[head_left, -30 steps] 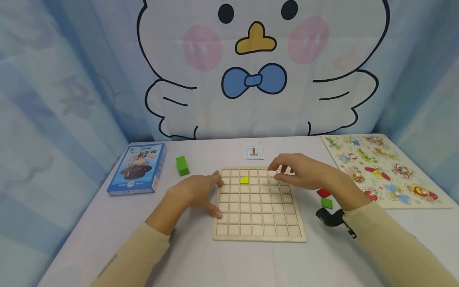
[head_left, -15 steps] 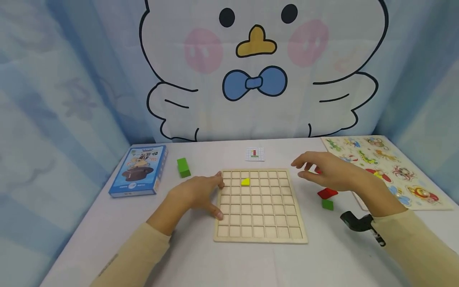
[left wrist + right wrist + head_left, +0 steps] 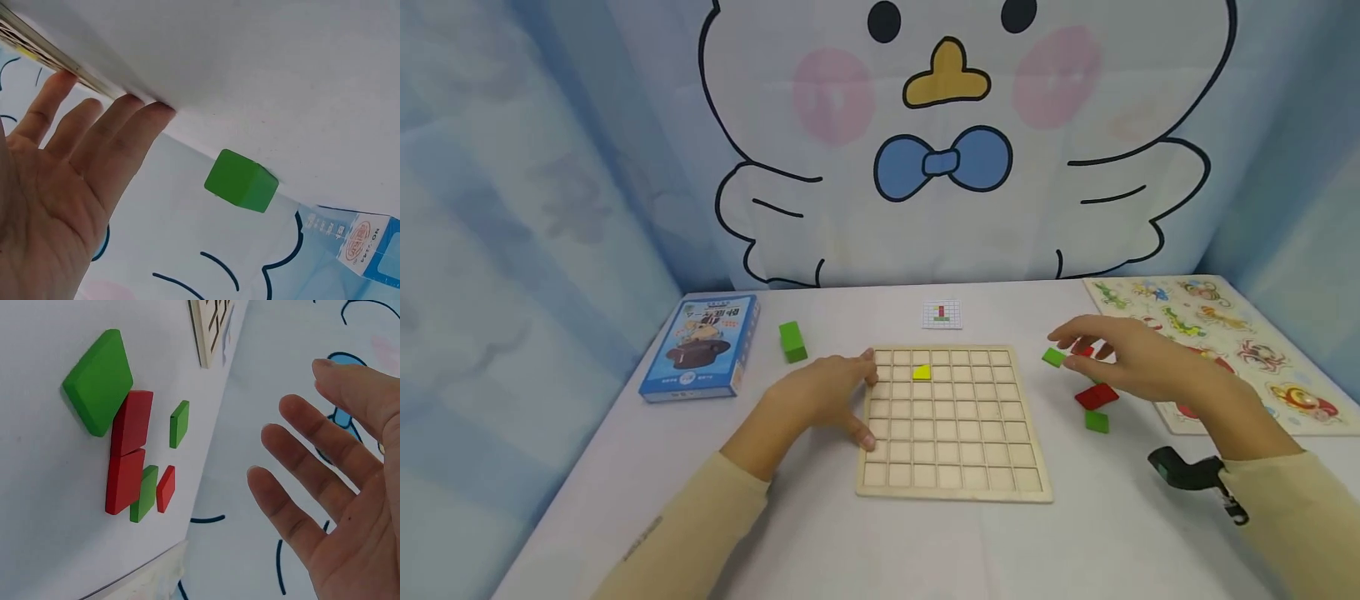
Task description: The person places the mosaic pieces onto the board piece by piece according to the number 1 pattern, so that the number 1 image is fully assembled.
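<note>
My left hand (image 3: 820, 393) rests at the left edge of a wooden grid board (image 3: 970, 454), its thumb and fingers spread along that side. A small yellow piece (image 3: 922, 372) sits in one of the board's upper cells. Right of the board, my right hand (image 3: 1138, 360) hovers over loose flat tiles with its fingers loosely bent and nothing between them. Near its fingertips lies a green tile (image 3: 1053, 357). Red tiles (image 3: 1096, 396) and another green tile (image 3: 1097, 422) lie below the palm. The right wrist view shows several tiles, including a red one (image 3: 165, 489) that the hand partly hides in the head view.
A green block (image 3: 792, 342) and a blue box (image 3: 700, 348) stand at the back left. Behind the board lies a small card (image 3: 942, 314) with a coloured grid pattern. A picture board (image 3: 1262, 350) with animals covers the right side, partly under my right forearm.
My right hand has moved right, from above the board's upper right corner to over the loose tiles. The left hand has stayed at the board's edge. The view has shifted slightly.
</note>
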